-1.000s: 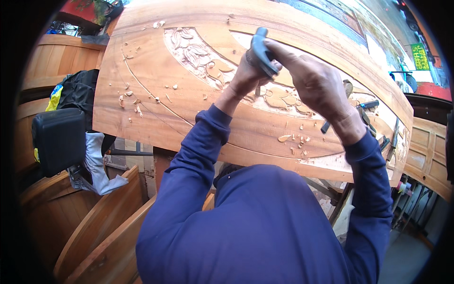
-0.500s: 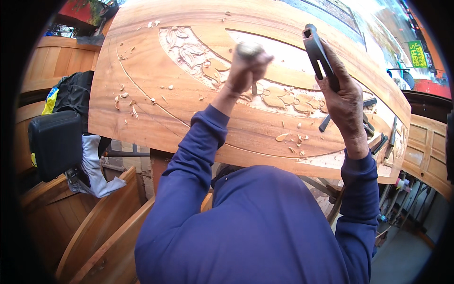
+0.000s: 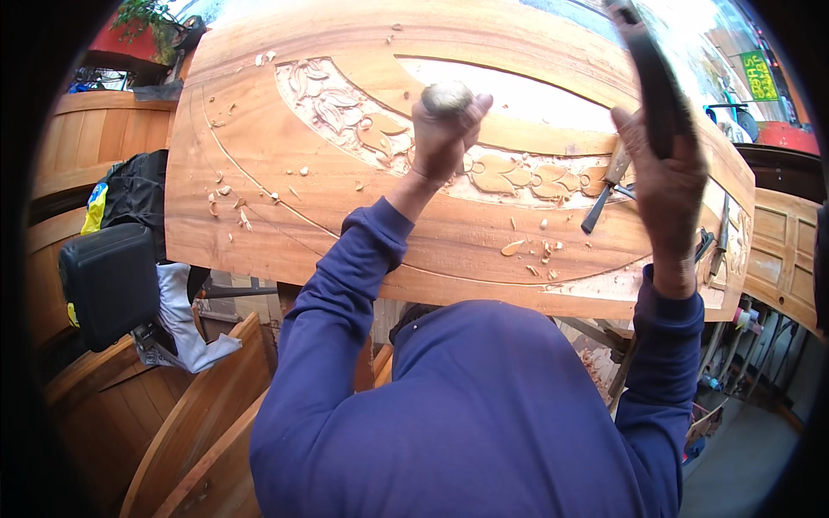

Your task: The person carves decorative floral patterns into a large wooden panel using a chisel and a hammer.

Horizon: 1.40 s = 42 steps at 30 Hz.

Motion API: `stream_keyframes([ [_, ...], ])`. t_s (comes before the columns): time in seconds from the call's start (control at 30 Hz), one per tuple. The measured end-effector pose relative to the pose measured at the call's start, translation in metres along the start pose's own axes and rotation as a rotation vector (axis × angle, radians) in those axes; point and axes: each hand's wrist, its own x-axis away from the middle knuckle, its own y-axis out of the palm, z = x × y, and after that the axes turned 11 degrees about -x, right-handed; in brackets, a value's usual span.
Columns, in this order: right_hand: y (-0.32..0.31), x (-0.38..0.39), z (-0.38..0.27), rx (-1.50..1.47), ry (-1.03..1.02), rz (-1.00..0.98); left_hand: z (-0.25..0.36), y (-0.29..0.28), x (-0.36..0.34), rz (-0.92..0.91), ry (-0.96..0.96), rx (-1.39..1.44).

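Observation:
My left hand is closed in a fist around a carving chisel, whose pale rounded handle end shows above the fingers. Its blade is hidden below the hand, over the carved band of a large wooden panel. Raised at the right, my right hand grips a long dark tool, smeared by motion; half a second ago it showed a slot along its body. Beside that hand, a wooden-handled chisel and a dark-bladed tool lie on the panel.
Wood shavings are scattered over the panel. Another chisel lies near its right end. A black padded case-like object and a grey cloth are at the left. Curved wooden boards stand below.
My right hand has lifted the dark tool up and to the right, uncovering the tools lying beneath. My left hand stays nearly in place with the chisel. The view has shifted slightly.

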Motion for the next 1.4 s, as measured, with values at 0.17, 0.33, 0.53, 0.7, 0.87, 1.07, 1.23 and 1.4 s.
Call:
stream_keyframes([
  [0.17,0.008,-0.034,-0.035,-0.006,-0.065,0.297,-0.001,0.005,0.005,-0.038,0.037,-0.122],
  [0.33,0.026,-0.004,0.002,0.566,0.074,-0.630,0.005,0.020,0.012,0.016,0.169,-0.252],
  [0.53,0.036,0.014,0.012,0.364,-0.078,-0.342,0.008,0.009,0.005,-0.177,-0.143,-0.175],
  [0.7,0.016,0.050,0.020,0.296,-0.011,-0.296,-0.015,-0.043,0.006,0.103,0.033,0.165],
  [0.87,-0.018,0.165,0.035,-0.088,0.415,-0.149,0.023,-0.013,0.052,0.337,0.126,0.122],
  [1.07,-0.035,0.247,0.045,-0.362,0.703,-0.281,0.049,0.021,0.068,0.356,0.259,0.034],
  [1.23,-0.041,0.255,0.059,-0.315,0.553,-0.370,0.028,0.013,0.069,0.456,0.300,-0.375],
  [1.4,-0.044,0.251,0.063,-0.289,0.494,-0.417,0.027,0.016,0.042,0.458,0.329,-0.022],
])
